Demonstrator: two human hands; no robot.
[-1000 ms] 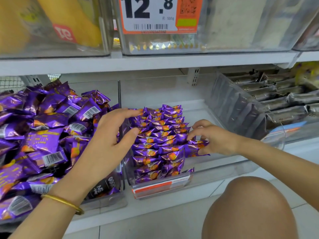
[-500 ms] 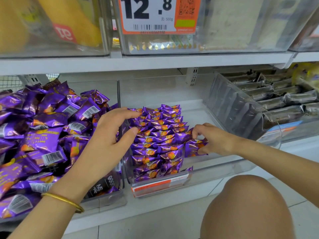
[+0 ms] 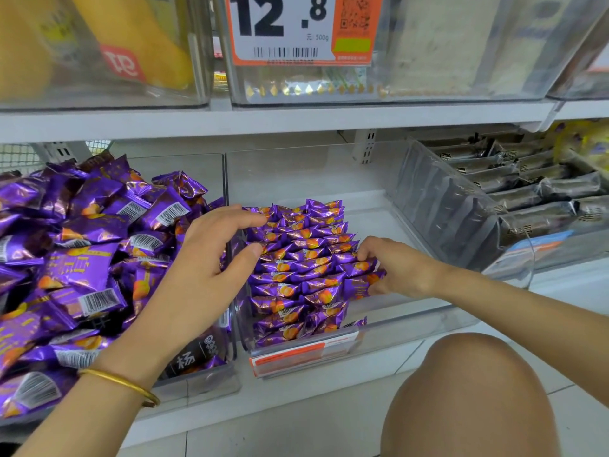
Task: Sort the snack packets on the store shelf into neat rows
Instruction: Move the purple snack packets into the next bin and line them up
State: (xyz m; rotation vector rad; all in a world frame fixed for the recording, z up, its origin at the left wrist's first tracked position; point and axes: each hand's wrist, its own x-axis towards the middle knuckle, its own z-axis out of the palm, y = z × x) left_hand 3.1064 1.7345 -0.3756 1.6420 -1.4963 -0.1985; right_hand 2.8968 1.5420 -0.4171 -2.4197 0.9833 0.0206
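Nearest, a bare knee [image 3: 468,397] is seen at the lower right, and a gold bangle [image 3: 122,384] is worn on the left wrist. On the lower shelf [image 3: 290,395] a clear middle bin [image 3: 412,328] is set, with an orange-and-white tag [image 3: 296,354] on its front. Inside it the snack packets [image 3: 296,258] (purple, each with an orange motif) are stacked in overlapping rows along the bin's left half.

The left hand [image 3: 204,265] is laid against the left side of these rows, its fingers spread wide and gently curved, with nothing gripped. The right hand [image 3: 398,268] is curled, and a single packet [image 3: 362,285] is pinched at the rows' right edge.

To the left, a loose heap [image 3: 66,258] of similar purple packets is piled in a neighbouring bin [image 3: 197,387]. Farther right, dark packets [image 3: 527,192] are lined up in an angled clear bin. Farthest and above, clear bins are carried on the upper shelf [image 3: 263,122], and a price label [image 3: 296,28] reading 12.8 is fixed to one of them.
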